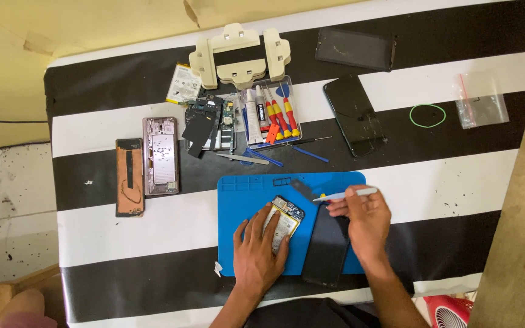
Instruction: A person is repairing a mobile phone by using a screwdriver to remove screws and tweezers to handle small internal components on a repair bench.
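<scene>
The opened smartphone with its yellowish battery and blue circuit board showing (285, 220) lay on the blue rectangular silicone repair mat (244, 194), near the front edge of the black-and-white striped worktop (445, 176). The left hand (257, 249) rested flat over its lower half, fingers spread, pressing it down rather than gripping it. The right hand (364, 218) was closed in a pinch around a thin white-handled tool with a yellow tip (343, 195), tip pointing left toward the phone but not touching it, far as I could tell. Just beside the phone, under the right hand, lay a dark rectangular phone back panel (326, 246), hanging slightly off the mat's front edge.

Further back was a clear plastic tray of red-and-yellow screwdrivers and a glue tube (268, 112) (pretty messy spread), with a stack of cream plastic clamps (241, 54) behind it. Left of that lay a dismantled phone frame with loose boards (211, 124), a pinkish metal midframe (160, 155) and a brown-backed panel (129, 177). Off to the right sat two black glass phones (355, 115), a green rubber band (428, 115) and a small clear zip bag (481, 100).
</scene>
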